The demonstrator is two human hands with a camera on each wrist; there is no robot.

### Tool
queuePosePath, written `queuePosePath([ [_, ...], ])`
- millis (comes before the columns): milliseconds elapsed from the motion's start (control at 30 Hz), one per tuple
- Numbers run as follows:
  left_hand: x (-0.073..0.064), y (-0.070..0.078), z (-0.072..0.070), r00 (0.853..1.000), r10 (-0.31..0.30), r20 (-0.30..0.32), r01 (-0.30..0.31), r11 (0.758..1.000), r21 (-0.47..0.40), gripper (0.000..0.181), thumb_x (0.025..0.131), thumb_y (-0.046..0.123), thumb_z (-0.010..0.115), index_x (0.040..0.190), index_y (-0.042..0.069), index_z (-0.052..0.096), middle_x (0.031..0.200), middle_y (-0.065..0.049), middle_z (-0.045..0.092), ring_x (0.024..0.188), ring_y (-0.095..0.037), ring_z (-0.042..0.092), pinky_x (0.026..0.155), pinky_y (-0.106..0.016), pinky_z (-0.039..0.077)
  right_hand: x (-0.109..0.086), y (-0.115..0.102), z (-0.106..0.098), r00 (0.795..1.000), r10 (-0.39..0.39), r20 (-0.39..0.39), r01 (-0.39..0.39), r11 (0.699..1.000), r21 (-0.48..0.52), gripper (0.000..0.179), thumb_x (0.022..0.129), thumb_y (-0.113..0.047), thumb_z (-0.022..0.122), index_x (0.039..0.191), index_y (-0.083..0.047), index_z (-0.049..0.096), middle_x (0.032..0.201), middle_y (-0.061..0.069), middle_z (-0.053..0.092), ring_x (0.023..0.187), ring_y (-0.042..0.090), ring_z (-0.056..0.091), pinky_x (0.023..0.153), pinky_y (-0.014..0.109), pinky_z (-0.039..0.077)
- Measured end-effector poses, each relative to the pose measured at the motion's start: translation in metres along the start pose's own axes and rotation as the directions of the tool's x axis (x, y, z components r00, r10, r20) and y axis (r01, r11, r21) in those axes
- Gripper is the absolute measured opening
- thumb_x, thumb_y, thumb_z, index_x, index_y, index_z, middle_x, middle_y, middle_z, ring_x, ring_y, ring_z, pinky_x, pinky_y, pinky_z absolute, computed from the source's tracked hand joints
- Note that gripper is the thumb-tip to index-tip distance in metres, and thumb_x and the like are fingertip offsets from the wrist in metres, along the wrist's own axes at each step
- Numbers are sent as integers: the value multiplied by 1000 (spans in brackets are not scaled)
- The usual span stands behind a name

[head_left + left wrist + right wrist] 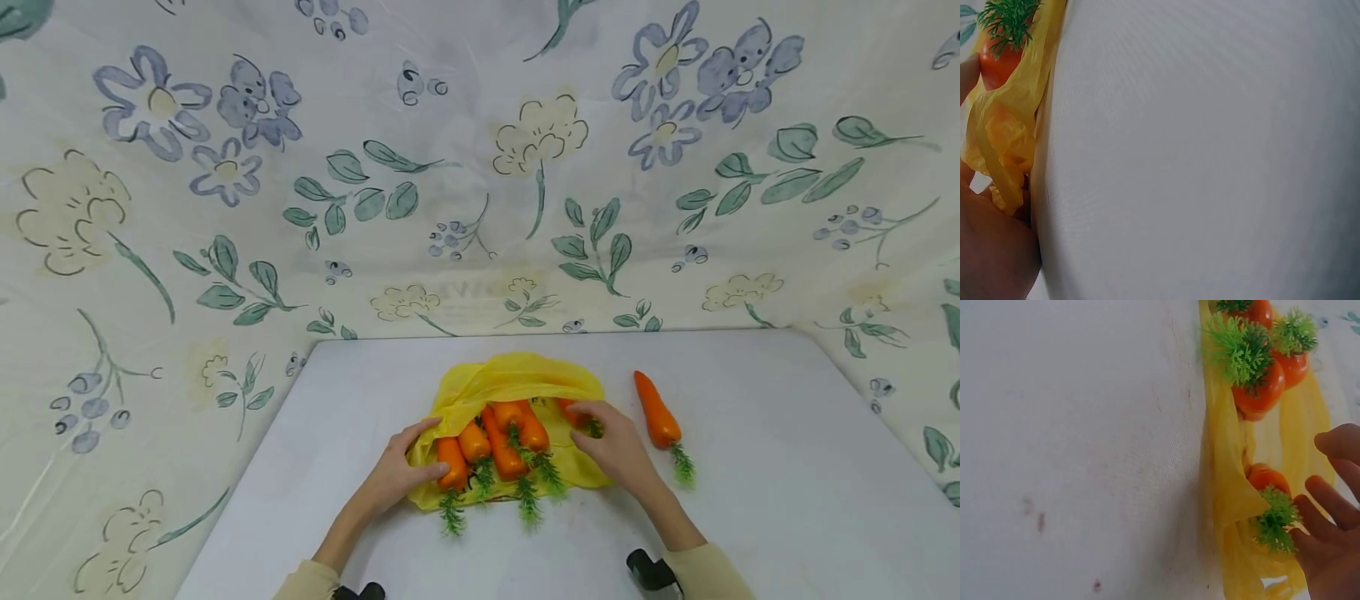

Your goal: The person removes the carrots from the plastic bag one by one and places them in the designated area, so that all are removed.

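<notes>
A yellow plastic bag (517, 375) lies on the table with its mouth facing the person. Several toy carrots (504, 446) with green leafy tops are inside, their tops toward the opening. My left hand (397, 475) grips the bag's left side, its thumb by the leftmost carrot (452, 463); some of its fingers are hidden by the bag. At the bag's right side is my right hand (617, 446), its fingers extended beside another carrot (1269, 479). That carrot's green top touches the hand in the right wrist view, and no grip on it shows.
One more toy carrot (657, 412) lies outside the bag, to the right, on the white table (787, 467). Behind the table hangs a flower-patterned cloth (480, 192). Black wrist devices (651, 572) show near both sleeves at the front.
</notes>
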State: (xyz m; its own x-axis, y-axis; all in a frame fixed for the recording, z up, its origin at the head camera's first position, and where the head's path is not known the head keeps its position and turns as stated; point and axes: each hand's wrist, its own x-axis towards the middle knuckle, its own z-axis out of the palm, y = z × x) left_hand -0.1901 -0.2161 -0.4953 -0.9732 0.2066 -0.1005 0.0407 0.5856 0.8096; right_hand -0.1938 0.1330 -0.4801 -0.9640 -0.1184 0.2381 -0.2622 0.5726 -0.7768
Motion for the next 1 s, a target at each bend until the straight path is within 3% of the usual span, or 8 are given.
queuePosePath([
  [233,0,0,0,1000,-5,1,5,1000,1,74,84,45,75,149,32,43,155,-15,32,139,-36,31,109,-67,24,13,1,2,1000,-14,20,15,999,-50,34,87,-8,72,121,-5,69,133,14,61,125,36,54,102,51,45],
  [633,-1,0,0,1000,-4,-1,4,1000,-3,73,84,44,75,148,31,43,154,-16,32,138,-37,31,110,-67,24,24,7,11,996,44,73,-39,997,-65,37,87,-9,71,123,-5,68,138,16,55,127,38,51,104,52,43],
  [1000,0,0,-1,1000,0,2,0,1000,-15,73,84,43,75,148,30,44,155,-16,32,139,-36,31,109,-66,24,32,14,19,993,11,119,2,995,-103,39,85,-4,73,123,-3,65,136,18,49,123,36,51,105,51,42],
])
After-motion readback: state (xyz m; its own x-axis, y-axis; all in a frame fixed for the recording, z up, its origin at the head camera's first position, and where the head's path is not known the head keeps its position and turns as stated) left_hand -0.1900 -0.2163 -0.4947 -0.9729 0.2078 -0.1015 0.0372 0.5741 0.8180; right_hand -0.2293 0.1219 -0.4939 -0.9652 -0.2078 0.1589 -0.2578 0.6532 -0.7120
